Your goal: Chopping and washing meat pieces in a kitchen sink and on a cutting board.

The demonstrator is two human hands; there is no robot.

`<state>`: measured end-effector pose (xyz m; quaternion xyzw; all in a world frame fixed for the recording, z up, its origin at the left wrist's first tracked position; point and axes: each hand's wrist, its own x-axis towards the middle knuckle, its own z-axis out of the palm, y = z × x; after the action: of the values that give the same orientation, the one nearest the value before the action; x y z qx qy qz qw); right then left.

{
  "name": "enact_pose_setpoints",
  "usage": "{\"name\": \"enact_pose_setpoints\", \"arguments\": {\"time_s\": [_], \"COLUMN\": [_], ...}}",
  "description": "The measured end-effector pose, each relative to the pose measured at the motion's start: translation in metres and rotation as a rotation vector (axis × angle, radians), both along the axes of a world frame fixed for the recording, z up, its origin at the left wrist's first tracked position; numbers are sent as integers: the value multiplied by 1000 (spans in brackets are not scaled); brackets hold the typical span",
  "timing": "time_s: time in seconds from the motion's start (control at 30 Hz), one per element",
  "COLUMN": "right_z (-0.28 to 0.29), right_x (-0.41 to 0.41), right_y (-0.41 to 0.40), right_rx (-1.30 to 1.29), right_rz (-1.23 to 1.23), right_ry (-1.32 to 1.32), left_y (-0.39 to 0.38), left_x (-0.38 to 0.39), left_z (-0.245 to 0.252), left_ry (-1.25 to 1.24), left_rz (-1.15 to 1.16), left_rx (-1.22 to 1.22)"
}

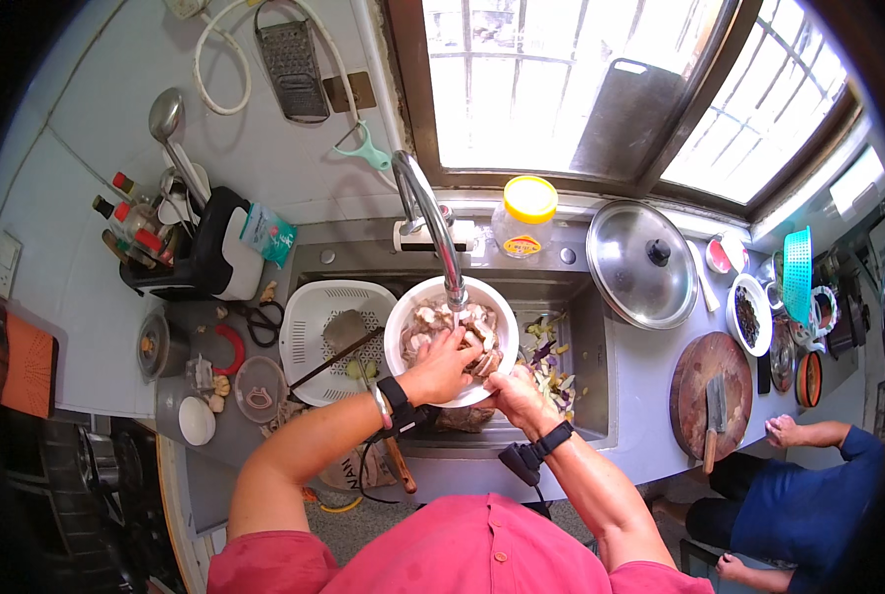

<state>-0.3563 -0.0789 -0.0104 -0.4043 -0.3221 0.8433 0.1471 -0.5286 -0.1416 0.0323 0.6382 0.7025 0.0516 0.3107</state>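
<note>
A white bowl [508, 338] full of raw, pale pinkish meat pieces [421, 325] sits under the chrome faucet [442, 256] at the sink. Water runs from the spout into it. My left hand [444, 366] reaches over the near rim, fingers spread on the meat under the stream. With the thumb on the rim, my right hand [522, 401] holds the bowl at its lower right side; the fingers beneath are hidden. Left of the bowl stands a white perforated basket [301, 338] holding a pale block and green pieces. Vegetable peelings [557, 386] lie in the sink basin [594, 371].
To the right, a cleaver [715, 405] lies on a round wooden chopping board [684, 386], near a seated person in blue [806, 512]. A steel lid [641, 263] and a yellow-capped jar [525, 215] stand behind the sink. Scissors [262, 323] lie left of the basket.
</note>
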Motion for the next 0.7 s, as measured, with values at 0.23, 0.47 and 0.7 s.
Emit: {"name": "enact_pose_setpoints", "arguments": {"time_s": [0.23, 0.47, 0.7], "right_z": [9, -6, -2], "right_x": [1, -1, 6], "right_y": [1, -2, -1], "right_rx": [28, 25, 24], "right_rz": [-19, 5, 3], "right_ry": [23, 30, 55], "left_y": [-15, -1, -8], "left_x": [-31, -6, -25], "left_z": [-11, -11, 8], "left_ry": [11, -104, 40], "left_rz": [29, 98, -40], "left_rx": [93, 160, -17]}}
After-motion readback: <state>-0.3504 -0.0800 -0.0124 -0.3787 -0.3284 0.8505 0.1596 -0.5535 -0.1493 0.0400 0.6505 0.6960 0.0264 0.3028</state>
